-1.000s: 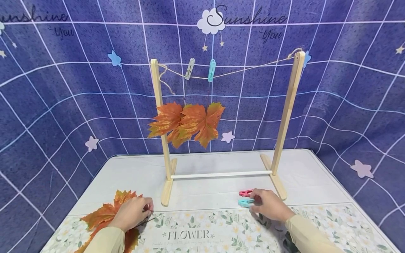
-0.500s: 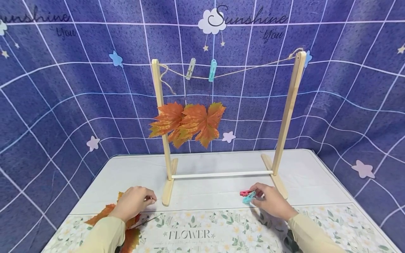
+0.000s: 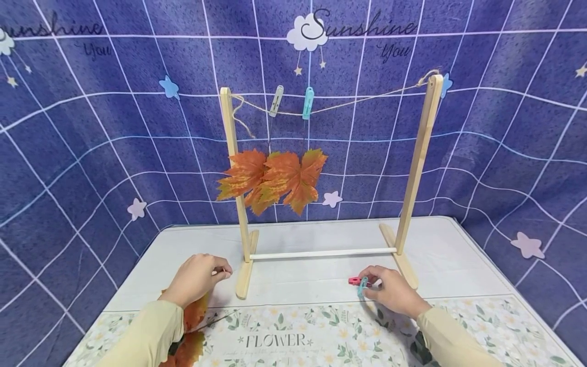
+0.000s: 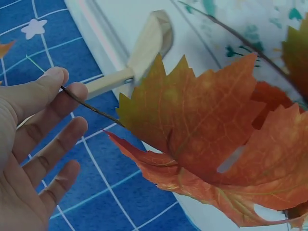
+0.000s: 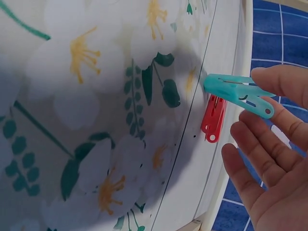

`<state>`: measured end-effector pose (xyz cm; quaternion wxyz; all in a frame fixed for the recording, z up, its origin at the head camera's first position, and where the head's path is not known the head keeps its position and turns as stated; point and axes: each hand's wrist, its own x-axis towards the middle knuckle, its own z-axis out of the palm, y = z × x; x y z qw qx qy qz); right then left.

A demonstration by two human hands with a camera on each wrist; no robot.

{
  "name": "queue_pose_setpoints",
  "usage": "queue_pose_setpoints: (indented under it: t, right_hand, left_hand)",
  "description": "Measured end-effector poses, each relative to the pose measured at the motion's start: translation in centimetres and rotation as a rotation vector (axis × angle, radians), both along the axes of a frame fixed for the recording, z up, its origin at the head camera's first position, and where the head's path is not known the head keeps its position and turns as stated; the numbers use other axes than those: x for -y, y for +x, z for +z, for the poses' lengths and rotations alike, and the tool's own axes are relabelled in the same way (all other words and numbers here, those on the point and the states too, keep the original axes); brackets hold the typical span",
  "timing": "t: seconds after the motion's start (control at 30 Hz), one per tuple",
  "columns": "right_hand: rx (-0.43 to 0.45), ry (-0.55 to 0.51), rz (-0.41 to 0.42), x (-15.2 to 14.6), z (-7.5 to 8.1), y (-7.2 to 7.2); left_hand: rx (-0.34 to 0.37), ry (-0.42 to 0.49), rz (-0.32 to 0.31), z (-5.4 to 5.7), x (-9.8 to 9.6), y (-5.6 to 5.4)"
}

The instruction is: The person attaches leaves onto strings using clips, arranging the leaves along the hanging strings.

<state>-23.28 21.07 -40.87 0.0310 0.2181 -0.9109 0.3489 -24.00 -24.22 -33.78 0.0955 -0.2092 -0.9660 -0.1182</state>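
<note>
Altogether four clothespins, two hanging leaves

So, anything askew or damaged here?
No clear damage. Uneven, though: the line sags left of centre, the grey clothespin leans, and the two hung leaves overlap instead of hanging apart. A loose string end dangles untrimmed by the left post.

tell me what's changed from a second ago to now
The left hand moved forward, bringing along the leaf it pinches by the stem. The right hand turned the turquoise clip it pinches from sideways to nearly upright in the head view. The red clip, wooden stand and two hanging leaves stayed put.
</note>
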Motion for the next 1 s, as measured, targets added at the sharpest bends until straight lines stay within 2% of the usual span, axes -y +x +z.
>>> queue_pose_setpoints:
  t: [0.13,0.37,0.6,0.77,1.0]
  right_hand:
    - [0.000,-0.002,0.011,0.2,0.0,0.0]
    - [0.012,-0.040,-0.036,0.2,-0.4,-0.1]
    - [0.023,-0.088,-0.005,-0.1,-0.6,-0.1]
    - [0.002,-0.098,-0.018,-0.2,0.0,-0.1]
    - [0.005,-0.119,-0.072,-0.2,1.6,-0.1]
  left_hand:
    - [0.006,0.030,0.007,0.8,-0.4,-0.1]
    - [-0.002,0.066,0.018,2.2,-1.1,-0.2]
    - [-0.012,0.101,0.036,3.5,-1.7,0.1]
    - [-0.024,0.123,0.053,4.4,-2.4,0.2]
    - [0.012,0.169,0.083,6.0,-3.5,0.3]
